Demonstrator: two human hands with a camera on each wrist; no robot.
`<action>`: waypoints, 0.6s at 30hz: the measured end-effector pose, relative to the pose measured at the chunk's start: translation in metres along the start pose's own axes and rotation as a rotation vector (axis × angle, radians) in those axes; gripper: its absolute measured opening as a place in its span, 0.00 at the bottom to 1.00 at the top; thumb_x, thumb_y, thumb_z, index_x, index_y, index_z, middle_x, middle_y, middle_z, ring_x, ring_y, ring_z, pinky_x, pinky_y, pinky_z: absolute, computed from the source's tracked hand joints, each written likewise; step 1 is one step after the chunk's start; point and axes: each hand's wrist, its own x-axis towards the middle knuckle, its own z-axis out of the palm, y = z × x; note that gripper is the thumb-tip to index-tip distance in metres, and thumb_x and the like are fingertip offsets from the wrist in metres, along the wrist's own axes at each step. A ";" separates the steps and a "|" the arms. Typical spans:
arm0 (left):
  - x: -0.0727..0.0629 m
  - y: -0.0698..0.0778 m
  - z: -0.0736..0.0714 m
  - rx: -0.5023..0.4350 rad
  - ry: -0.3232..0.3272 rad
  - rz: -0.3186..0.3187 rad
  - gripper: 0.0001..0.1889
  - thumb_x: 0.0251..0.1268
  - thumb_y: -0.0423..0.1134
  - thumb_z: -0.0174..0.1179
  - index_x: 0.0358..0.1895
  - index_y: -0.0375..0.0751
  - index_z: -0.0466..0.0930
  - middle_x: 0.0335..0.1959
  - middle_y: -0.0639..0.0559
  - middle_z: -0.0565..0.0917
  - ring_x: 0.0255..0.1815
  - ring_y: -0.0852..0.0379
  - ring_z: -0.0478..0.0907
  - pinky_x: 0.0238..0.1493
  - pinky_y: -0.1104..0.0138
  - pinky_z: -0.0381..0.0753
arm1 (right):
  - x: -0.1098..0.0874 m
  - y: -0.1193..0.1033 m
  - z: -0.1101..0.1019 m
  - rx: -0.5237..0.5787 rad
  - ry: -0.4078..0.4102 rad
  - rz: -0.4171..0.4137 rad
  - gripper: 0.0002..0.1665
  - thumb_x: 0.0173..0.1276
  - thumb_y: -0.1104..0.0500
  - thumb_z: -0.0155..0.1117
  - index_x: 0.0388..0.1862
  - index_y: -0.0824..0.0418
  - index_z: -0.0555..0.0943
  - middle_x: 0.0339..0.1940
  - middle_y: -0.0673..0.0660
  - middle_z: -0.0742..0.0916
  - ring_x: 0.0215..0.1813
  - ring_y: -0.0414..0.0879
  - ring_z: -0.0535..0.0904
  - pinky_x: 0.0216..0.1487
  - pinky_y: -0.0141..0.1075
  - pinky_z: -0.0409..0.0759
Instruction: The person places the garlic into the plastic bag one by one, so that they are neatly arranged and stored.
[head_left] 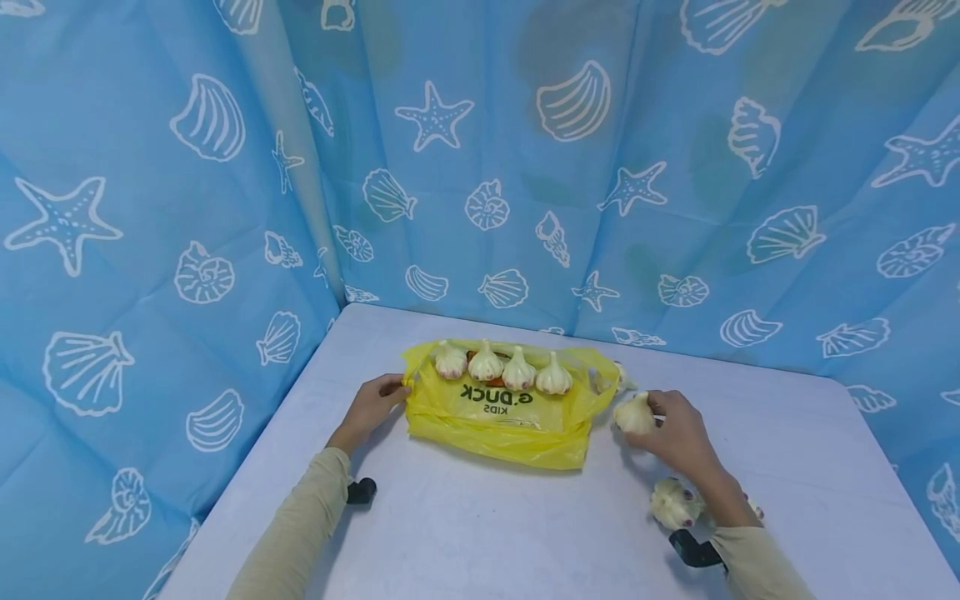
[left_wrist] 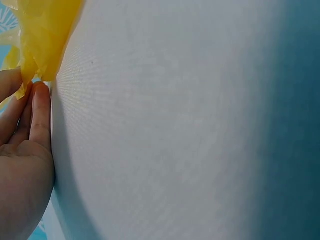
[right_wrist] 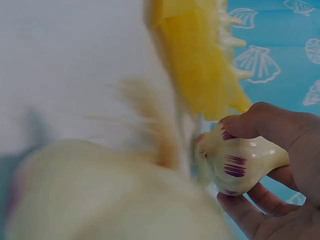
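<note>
A yellow plastic bag printed "G.DUCK KIDS" lies flattened on the white table. Several garlic bulbs stand in a row along its far part, stems up. My left hand pinches the bag's left edge between thumb and fingers; the left wrist view shows this yellow plastic at the fingertips. Just off the bag's right end, my right hand grips one garlic bulb, purple-streaked, with its stem toward the palm. Behind the bag's right corner another garlic bulb is partly hidden.
More garlic bulbs lie beside the right forearm, partly covered by it; one looms blurred in the right wrist view. Dark wrist devices show at both sleeves. Blue shell-patterned curtains stand behind and left of the table.
</note>
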 end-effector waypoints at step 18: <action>0.002 0.001 -0.001 0.005 -0.009 -0.008 0.21 0.69 0.44 0.59 0.62 0.41 0.76 0.57 0.45 0.78 0.59 0.47 0.72 0.64 0.52 0.71 | 0.031 -0.065 -0.019 0.141 0.078 -0.131 0.39 0.54 0.60 0.75 0.63 0.71 0.71 0.56 0.66 0.75 0.57 0.61 0.74 0.55 0.54 0.78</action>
